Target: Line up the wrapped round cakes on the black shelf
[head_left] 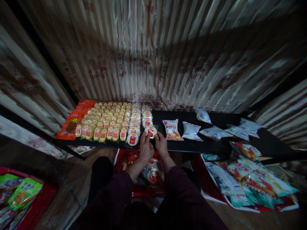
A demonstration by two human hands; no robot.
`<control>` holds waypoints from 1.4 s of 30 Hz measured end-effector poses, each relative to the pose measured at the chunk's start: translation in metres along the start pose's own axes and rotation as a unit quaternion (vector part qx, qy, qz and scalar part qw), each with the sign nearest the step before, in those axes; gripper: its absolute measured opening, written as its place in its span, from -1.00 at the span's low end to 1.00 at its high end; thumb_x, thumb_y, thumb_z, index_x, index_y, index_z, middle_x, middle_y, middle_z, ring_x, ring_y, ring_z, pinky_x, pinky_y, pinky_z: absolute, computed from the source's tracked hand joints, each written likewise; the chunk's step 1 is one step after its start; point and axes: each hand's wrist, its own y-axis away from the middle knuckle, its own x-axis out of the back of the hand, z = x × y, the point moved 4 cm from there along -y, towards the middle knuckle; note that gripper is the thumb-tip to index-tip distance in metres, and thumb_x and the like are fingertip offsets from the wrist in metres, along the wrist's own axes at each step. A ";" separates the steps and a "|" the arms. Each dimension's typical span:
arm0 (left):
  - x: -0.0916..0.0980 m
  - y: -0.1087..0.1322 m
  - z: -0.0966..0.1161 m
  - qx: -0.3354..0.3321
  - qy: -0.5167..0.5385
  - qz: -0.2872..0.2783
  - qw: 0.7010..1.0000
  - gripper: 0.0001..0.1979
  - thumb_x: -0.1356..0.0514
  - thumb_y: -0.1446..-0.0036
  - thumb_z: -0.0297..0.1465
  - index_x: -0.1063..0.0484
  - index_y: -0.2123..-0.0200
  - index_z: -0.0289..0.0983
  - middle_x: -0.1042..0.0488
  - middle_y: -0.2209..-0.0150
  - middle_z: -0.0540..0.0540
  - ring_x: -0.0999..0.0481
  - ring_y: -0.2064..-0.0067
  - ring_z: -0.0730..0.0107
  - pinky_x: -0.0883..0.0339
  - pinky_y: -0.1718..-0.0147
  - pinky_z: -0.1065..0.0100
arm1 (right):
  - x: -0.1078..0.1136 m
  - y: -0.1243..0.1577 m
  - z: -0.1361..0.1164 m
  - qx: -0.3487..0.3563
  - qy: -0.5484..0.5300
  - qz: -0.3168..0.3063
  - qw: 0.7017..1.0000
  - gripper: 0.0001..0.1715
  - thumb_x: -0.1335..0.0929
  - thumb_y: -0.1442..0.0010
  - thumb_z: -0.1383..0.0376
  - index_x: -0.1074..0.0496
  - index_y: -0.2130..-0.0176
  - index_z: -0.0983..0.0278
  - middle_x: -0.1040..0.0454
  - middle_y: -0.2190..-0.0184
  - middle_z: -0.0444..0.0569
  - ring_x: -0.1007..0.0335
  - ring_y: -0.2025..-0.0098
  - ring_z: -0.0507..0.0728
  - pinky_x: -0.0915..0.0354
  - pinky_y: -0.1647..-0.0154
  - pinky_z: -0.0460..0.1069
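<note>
left hand (145, 149) and right hand (161, 144) met at a white pack (151, 132) on a shelf (157, 117).
the forearms (136, 168) reached forward, angled inward, with the hands over the shelf's near edge. the left fingers were bent and bunched at the pack's near left side, the right ones partly curled at its right. fingertips touched it; how firmly either hand gripped could not be told. just beyond the hands ran a column of packs (146, 115); bare shelf lay right of the right hand as far as a bag (172, 130), and a red basket (117, 161) sat below.
</note>
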 end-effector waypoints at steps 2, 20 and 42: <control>-0.002 -0.003 -0.001 0.003 -0.002 -0.002 1.000 -0.41 -0.05 0.02 -0.61 -0.29 -0.14 -0.29 -0.10 -0.29 -0.20 -0.04 -0.33 0.14 0.00 -0.29 0.06 | -0.003 -0.006 0.001 0.003 0.003 -0.007 1.000 -0.50 -0.17 -0.16 0.16 -0.46 0.06 0.35 -0.54 0.12 0.14 -0.44 0.13 0.20 -0.30 0.02 0.10; -0.021 -0.019 -0.012 0.032 -0.063 -0.029 0.997 -0.34 -0.05 0.07 -0.63 -0.20 -0.19 -0.42 -0.02 -0.31 -0.36 0.07 -0.35 -0.03 0.06 -0.28 -0.08 | -0.020 -0.028 0.007 0.015 0.088 -0.033 0.995 -0.58 -0.18 -0.20 0.24 -0.47 0.05 0.24 -0.55 0.15 0.05 -0.44 0.16 0.17 -0.30 0.07 0.05; -0.028 -0.023 -0.016 -0.025 -0.095 -0.062 0.993 -0.27 -0.03 0.14 -0.65 -0.17 -0.21 -0.44 -0.04 -0.31 -0.36 0.25 -0.37 -0.02 0.10 -0.28 -0.16 | -0.024 -0.041 0.010 0.057 0.109 0.000 0.992 -0.55 -0.21 -0.16 0.24 -0.45 0.05 0.37 -0.48 0.06 0.19 -0.34 0.01 0.25 -0.23 -0.07 0.17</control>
